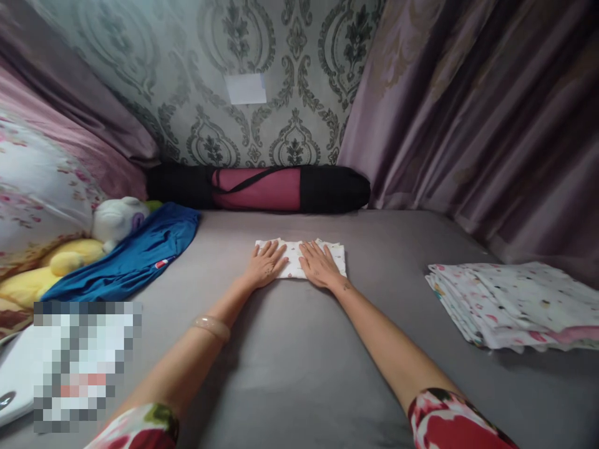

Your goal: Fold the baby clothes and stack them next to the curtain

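Note:
A small folded white cloth (292,259) with a tiny print lies flat on the grey sheet (281,362), in the middle of the view. My left hand (267,263) rests palm down on its left part, fingers spread and pointing away from me. On its right part lies my right hand (320,264), also palm down with the fingers apart. Between the two hands the cloth's middle shows; the palms cover much of its sides. Neither hand grips it.
A stack of folded printed cloths (519,302) sits at the right. Along the wall lies a black and pink roll bag (257,188). Blue fabric (135,252), plush toys (119,218) and a floral pillow (37,181) are at the left, with a partly blurred white object (23,374) nearer me.

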### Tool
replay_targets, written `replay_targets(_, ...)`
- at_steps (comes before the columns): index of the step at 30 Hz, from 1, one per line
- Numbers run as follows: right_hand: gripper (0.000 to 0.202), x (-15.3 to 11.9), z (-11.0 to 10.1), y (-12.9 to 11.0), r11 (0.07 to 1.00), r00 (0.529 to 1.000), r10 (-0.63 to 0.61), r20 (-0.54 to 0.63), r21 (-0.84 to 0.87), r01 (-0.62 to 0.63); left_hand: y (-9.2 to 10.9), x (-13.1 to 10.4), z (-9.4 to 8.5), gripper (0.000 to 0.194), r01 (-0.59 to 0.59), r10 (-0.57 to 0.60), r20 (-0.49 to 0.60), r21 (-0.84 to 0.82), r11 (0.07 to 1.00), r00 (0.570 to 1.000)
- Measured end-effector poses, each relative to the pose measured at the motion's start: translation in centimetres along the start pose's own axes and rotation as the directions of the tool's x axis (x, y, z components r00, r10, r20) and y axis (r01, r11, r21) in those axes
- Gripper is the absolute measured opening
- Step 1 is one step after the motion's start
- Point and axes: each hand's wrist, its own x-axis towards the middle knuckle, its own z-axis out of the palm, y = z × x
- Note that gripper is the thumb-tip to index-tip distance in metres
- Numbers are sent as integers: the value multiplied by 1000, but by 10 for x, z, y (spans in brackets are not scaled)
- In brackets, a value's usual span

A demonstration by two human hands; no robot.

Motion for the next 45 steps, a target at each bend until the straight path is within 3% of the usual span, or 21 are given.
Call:
replay_targets(3, 54, 5, -7, 5, 991, 1000, -12, 21, 136, 9, -3, 1, -4, 54, 1, -3, -22, -71, 997, 1000)
replay_targets(5, 51, 5, -16, 15, 966, 998, 45, -40, 255, -33, -7, -2, -10, 54, 65, -81, -131, -124, 990, 988)
replay_targets(7, 45, 0, -28, 29, 931, 962, 230, -149, 323, -172, -13, -9, -18, 53, 220, -256, -245, -163, 962, 935)
replay_targets(8, 43, -4, -34, 37, 904, 921, 345, -183, 329, -274, -16, -13, -22, 52, 319, -358, -256, -183, 930, 898)
replay_targets(11, 41, -21, -47, 57, 798, 802, 589, -99, 227, -558, -22, -23, -35, 48, 545, -572, -97, -211, 812, 814)
replay_targets(13, 45, -30, -51, 61, 766, 771, 636, -15, 135, -629, -21, -25, -41, 43, 596, -605, 21, -203, 777, 796)
replay_targets(18, 46, -35, -51, 44, 769, 774, 632, 28, 102, -631, -10, -13, -44, 35, 636, -628, 102, -175, 752, 771)
replay_targets(24, 34, -32, -50, 29, 687, 776, 604, 182, 376, -622, 3, -3, -44, 14, 700, -699, 155, -350, 622, 699)
replay_targets(30, 30, -48, -69, 25, 620, 775, 553, 304, 472, -627, 29, -16, -65, 6, 649, -689, 144, -515, 561, 710)
replay_targets(33, 33, -75, -76, 27, 598, 758, 551, 349, 469, -650, 43, -39, -74, 9, 642, -682, 175, -559, 525, 710)
replay_targets(36, 31, -109, -73, 32, 593, 747, 546, 379, 456, -664, 54, -72, -72, 12, 652, -649, 249, -566, 505, 719)
replay_targets(39, 27, -140, -63, 36, 706, 814, 491, 309, 406, -580, 59, -103, -60, 13, 639, -582, 314, -569, 517, 750)
replay_targets(41, 27, -154, -58, 34, 831, 874, 453, 178, 270, -486, 58, -117, -51, 24, 588, -569, 228, -546, 597, 790)
replay_targets(43, 29, -162, -56, 28, 883, 885, 465, 6, 67, -464, 56, -127, -44, 36, 486, -547, 0, -460, 743, 837)
replay_targets(45, 35, -166, -55, 20, 876, 873, 457, -168, -86, -475, 54, -131, -39, 39, 343, -426, -246, -318, 884, 870)
